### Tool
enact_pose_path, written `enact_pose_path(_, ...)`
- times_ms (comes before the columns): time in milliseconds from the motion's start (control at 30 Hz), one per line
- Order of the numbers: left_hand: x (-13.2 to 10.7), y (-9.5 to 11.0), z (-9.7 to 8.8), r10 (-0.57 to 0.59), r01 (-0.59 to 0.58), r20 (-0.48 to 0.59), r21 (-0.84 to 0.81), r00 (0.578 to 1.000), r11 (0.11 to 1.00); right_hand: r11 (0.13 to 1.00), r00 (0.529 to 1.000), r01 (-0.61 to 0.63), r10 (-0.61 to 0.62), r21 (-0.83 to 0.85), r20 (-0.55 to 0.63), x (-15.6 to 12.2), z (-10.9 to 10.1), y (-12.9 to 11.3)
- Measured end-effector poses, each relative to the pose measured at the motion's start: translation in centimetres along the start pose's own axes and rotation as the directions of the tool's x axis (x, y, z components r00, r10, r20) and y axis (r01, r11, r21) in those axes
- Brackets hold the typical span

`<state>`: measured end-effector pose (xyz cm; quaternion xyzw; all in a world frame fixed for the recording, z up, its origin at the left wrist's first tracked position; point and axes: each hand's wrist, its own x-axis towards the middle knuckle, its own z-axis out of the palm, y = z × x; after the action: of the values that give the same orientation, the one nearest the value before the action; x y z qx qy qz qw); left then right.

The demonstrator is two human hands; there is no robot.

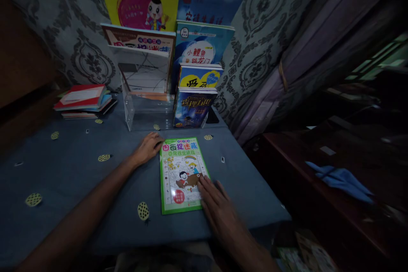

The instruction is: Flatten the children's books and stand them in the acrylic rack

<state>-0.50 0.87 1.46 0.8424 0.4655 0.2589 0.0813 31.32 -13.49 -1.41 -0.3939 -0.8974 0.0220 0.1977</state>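
A green-bordered children's book (182,174) lies flat on the blue tablecloth (79,170) in front of me. My left hand (147,148) rests at its top left corner, fingers curled onto the edge. My right hand (214,197) lies flat on the book's lower right part, fingers stretched out over the cover. Neither hand lifts the book.
A clear acrylic tiered rack (143,106) at the back holds several upright picture books (194,106) against the patterned wall. A stack of books (83,101) lies at the back left. The table's edge drops off at the right beside a dark wooden bench with a blue cloth (341,180).
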Motion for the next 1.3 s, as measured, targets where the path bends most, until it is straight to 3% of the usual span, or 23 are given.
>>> enact_pose_path(267, -0.1, -0.4, 0.4, 0.008, -0.007, -0.024, 0.011, 1.0, 1.0, 0.972, 0.97, 0.178, -0.2, 0.156, 0.138, 3.0, -0.7, -5.8)
enact_pose_path(433, -0.1, -0.1, 0.1, 0.022, -0.022, -0.004, 0.028, 1.0, 0.999, 0.95, 0.938, 0.195, -0.254, 0.244, 0.237, 5.4, -1.9, -7.7)
enact_pose_path(667, -0.1, -0.3, 0.0, 0.021, -0.021, 0.0, 0.01, 1.0, 1.0, 0.937, 0.929, 0.144, -0.239, 0.318, 0.282, 7.5, -1.2, -6.7)
enact_pose_path(1033, 0.2, 0.1, -0.5, 0.035, -0.035, 0.001, 0.004, 0.999, 0.999, 0.943, 0.932, 0.209, -0.272, 0.26, 0.24, 12.0, 0.3, -4.4)
enact_pose_path(1300, 0.2, 0.1, -0.7, 0.018, -0.018, 0.003, -0.027, 1.0, 0.999, 0.95, 0.929, 0.211, -0.268, 0.229, 0.254, 13.7, 0.0, -3.8)
